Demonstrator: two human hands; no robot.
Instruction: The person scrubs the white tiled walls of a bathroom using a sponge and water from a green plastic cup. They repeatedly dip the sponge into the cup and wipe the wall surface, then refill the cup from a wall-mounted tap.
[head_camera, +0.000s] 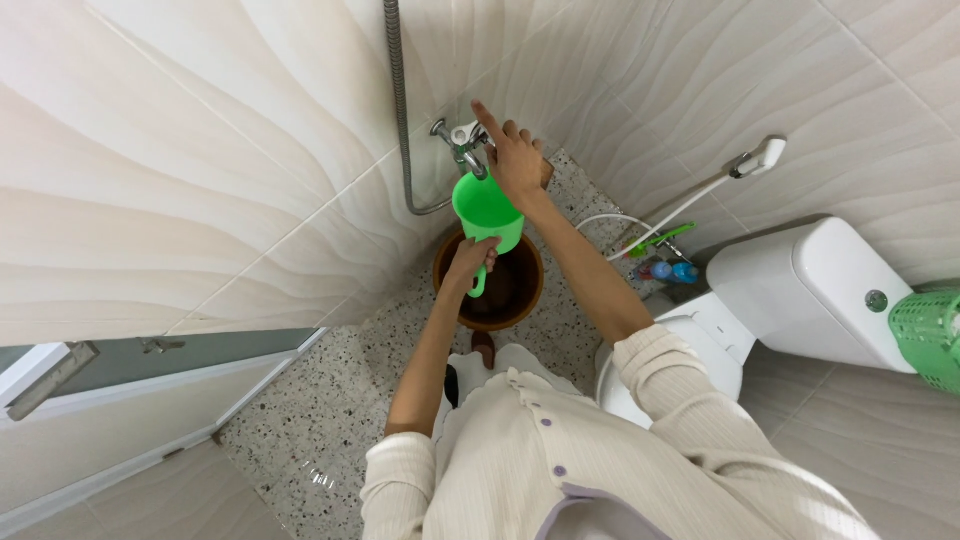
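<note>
The left hand (470, 258) is closed around the handle of a bright green plastic scoop cup (487, 210), holding it up just beneath the spout of a chrome wall tap (465, 140). The right hand (515, 160) rests on the tap's lever with its index finger pointing up; whether that grip is truly clamped on the lever is hard to tell from this angle, though the fingers seem curled loosely over it. Directly under the cup sits a round brown plastic bucket (520, 300) on the speckled terrazzo floor (300, 440). A metal shower hose (400, 100) hangs along the wavy cream wall tiles, and a white toilet (800, 290) stands to the right. To fill cleanly, the cup's mouth should stay level and centred under the spout, over the bucket so drips land inside.
</note>
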